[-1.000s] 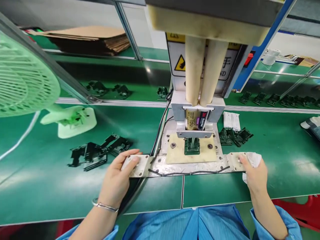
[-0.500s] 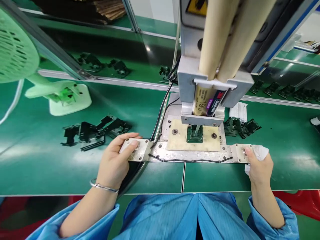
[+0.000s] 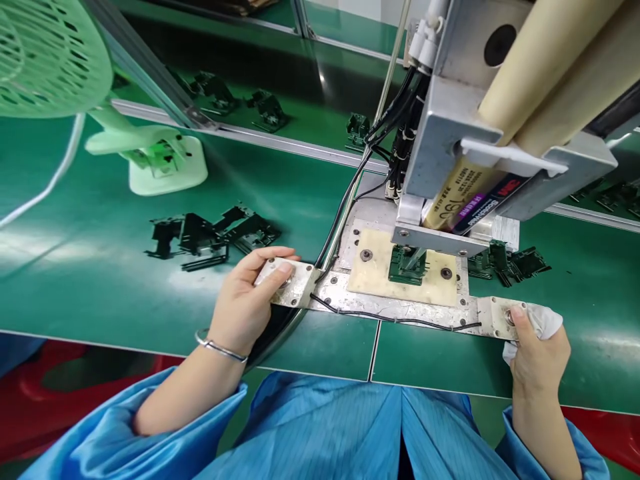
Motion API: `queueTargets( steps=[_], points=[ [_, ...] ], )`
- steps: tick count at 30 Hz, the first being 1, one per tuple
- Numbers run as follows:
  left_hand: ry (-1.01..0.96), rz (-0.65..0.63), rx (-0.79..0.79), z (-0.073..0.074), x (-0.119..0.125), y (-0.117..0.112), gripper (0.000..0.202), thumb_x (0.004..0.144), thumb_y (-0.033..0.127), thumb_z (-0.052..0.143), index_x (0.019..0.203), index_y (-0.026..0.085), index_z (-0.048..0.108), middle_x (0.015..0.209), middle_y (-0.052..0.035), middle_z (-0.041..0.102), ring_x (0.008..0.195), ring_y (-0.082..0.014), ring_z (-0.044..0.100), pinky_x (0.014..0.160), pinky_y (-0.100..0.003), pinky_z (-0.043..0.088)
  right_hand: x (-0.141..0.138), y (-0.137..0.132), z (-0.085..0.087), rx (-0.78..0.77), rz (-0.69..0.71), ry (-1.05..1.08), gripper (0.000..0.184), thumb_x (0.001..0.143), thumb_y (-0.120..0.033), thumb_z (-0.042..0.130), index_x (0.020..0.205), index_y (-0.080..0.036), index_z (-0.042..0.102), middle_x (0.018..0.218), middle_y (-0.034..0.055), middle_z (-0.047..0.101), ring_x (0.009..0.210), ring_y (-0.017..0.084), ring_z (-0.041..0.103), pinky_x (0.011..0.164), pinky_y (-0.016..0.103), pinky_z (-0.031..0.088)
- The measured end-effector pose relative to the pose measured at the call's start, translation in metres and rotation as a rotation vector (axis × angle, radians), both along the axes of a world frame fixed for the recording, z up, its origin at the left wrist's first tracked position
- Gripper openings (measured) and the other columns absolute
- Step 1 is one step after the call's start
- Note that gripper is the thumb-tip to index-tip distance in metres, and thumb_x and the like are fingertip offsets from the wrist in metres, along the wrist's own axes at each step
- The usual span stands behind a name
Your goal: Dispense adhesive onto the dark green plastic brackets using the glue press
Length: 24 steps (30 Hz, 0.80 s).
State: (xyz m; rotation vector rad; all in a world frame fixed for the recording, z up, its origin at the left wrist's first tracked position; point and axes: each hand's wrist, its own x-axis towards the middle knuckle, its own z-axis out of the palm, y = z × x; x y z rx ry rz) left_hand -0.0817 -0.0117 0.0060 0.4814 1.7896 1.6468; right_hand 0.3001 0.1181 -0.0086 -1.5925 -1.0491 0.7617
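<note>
My left hand [image 3: 245,300] is closed around the left metal button block [image 3: 306,285], its thumb pressed on top. At the bar's other end, my right hand [image 3: 541,357] grips the right metal button block [image 3: 496,316], thumb on its round button. A crumpled white wipe [image 3: 549,320] is tucked in that same hand. Between the blocks, a dark green plastic part [image 3: 399,272] sits on a cream fixture plate [image 3: 367,275]. Right above the part hangs the glue dispenser with a labelled twin cartridge [image 3: 453,195]. Its clear nozzle reaches down to the part.
Several dark green parts [image 3: 197,233] lie to the left, and more [image 3: 525,263] to the right of the fixture. A light green fan [image 3: 167,163] stands at the left. Black cables [image 3: 345,207] run beside the fixture. Behind the metal rail, further parts [image 3: 267,110] stand on a green surface.
The camera view has tilted and shifted, so the whole bench appears turned slightly. Both hands stay on their button blocks, and the part stays in the fixture under the nozzle.
</note>
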Motion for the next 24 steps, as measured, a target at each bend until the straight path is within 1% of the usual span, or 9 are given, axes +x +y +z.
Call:
queueTargets(
  steps=[6, 10, 11, 13, 15, 17, 20, 22, 24],
  points=[
    [0.029, -0.015, -0.069, 0.005, 0.001, 0.0, 0.034, 0.077, 0.039, 0.076, 0.102, 0.02, 0.066, 0.095, -0.0028, 0.069, 0.078, -0.0161, 0.062, 0.068, -0.024, 0.05, 0.001, -0.001, -0.001, -0.034, -0.009, -0.019, 0.055, 0.056, -0.05, 0.093, 0.092, -0.014, 0.07, 0.088, 0.0056, 0.068, 0.077, 0.018, 0.06, 0.067, 0.029, 0.052],
    [0.137, -0.029, -0.152, 0.009, 0.003, -0.001, 0.028, 0.083, 0.036, 0.07, 0.105, 0.019, 0.066, 0.099, -0.0044, 0.07, 0.085, -0.0208, 0.063, 0.077, -0.032, 0.051, 0.002, -0.002, -0.001, -0.047, -0.008, 0.022, 0.055, 0.056, -0.049, 0.093, 0.093, -0.015, 0.07, 0.088, 0.0056, 0.068, 0.075, 0.018, 0.061, 0.064, 0.027, 0.051],
    [0.246, -0.014, -0.185, 0.011, 0.005, -0.002, 0.026, 0.083, 0.034, 0.069, 0.105, 0.019, 0.067, 0.1, -0.0048, 0.069, 0.089, -0.0226, 0.063, 0.083, -0.036, 0.051, 0.002, -0.002, -0.001, -0.047, -0.002, 0.018, 0.054, 0.057, -0.048, 0.093, 0.094, -0.015, 0.07, 0.088, 0.0056, 0.068, 0.075, 0.018, 0.061, 0.064, 0.027, 0.051],
    [0.624, 0.035, -0.202, 0.02, 0.012, -0.002, 0.024, 0.083, 0.028, 0.07, 0.104, 0.017, 0.068, 0.103, -0.006, 0.069, 0.101, -0.0263, 0.063, 0.099, -0.044, 0.047, 0.002, -0.002, -0.001, -0.045, 0.013, 0.001, 0.052, 0.06, -0.048, 0.092, 0.094, -0.015, 0.07, 0.087, 0.0055, 0.068, 0.074, 0.018, 0.061, 0.063, 0.027, 0.051],
    [0.988, 0.034, -0.114, 0.032, 0.023, -0.001, 0.025, 0.082, 0.023, 0.071, 0.106, 0.016, 0.066, 0.107, -0.0079, 0.068, 0.11, -0.0279, 0.061, 0.11, -0.049, 0.041, 0.002, -0.003, 0.0, -0.047, 0.021, -0.023, 0.051, 0.061, -0.047, 0.091, 0.093, -0.014, 0.07, 0.087, 0.0055, 0.068, 0.074, 0.018, 0.061, 0.063, 0.027, 0.051],
    [1.06, -0.101, -0.007, 0.044, 0.036, 0.006, 0.032, 0.085, 0.022, 0.069, 0.115, 0.016, 0.062, 0.115, -0.0105, 0.066, 0.115, -0.0278, 0.061, 0.111, -0.049, 0.042, 0.002, -0.003, 0.001, -0.056, 0.021, -0.045, 0.051, 0.062, -0.048, 0.09, 0.094, -0.014, 0.07, 0.088, 0.0058, 0.068, 0.074, 0.018, 0.061, 0.063, 0.028, 0.052],
    [0.858, -0.448, 0.001, 0.056, 0.05, 0.029, 0.056, 0.085, 0.035, 0.071, 0.135, 0.019, 0.05, 0.135, -0.0131, 0.059, 0.126, -0.0289, 0.057, 0.11, -0.047, 0.045, 0.001, -0.004, 0.001, -0.074, 0.003, -0.036, 0.054, 0.061, -0.049, 0.091, 0.095, -0.013, 0.07, 0.088, 0.0062, 0.068, 0.075, 0.019, 0.061, 0.065, 0.029, 0.053],
    [0.732, -0.641, -0.029, 0.056, 0.056, 0.049, 0.078, 0.08, 0.044, 0.076, 0.144, 0.02, 0.039, 0.147, -0.0149, 0.05, 0.134, -0.0316, 0.051, 0.114, -0.049, 0.042, 0.001, -0.004, 0.001, -0.086, -0.007, -0.026, 0.056, 0.06, -0.049, 0.092, 0.096, -0.013, 0.07, 0.09, 0.0069, 0.068, 0.077, 0.02, 0.062, 0.066, 0.03, 0.053],
    [0.629, -0.757, -0.071, 0.053, 0.058, 0.067, 0.088, 0.075, 0.048, 0.079, 0.145, 0.018, 0.036, 0.15, -0.0172, 0.047, 0.136, -0.0343, 0.048, 0.115, -0.052, 0.04, 0.002, -0.004, 0.001, -0.095, 0.002, -0.053, 0.056, 0.06, -0.049, 0.091, 0.097, -0.013, 0.07, 0.091, 0.0077, 0.068, 0.078, 0.021, 0.062, 0.067, 0.031, 0.053]
  ],
)
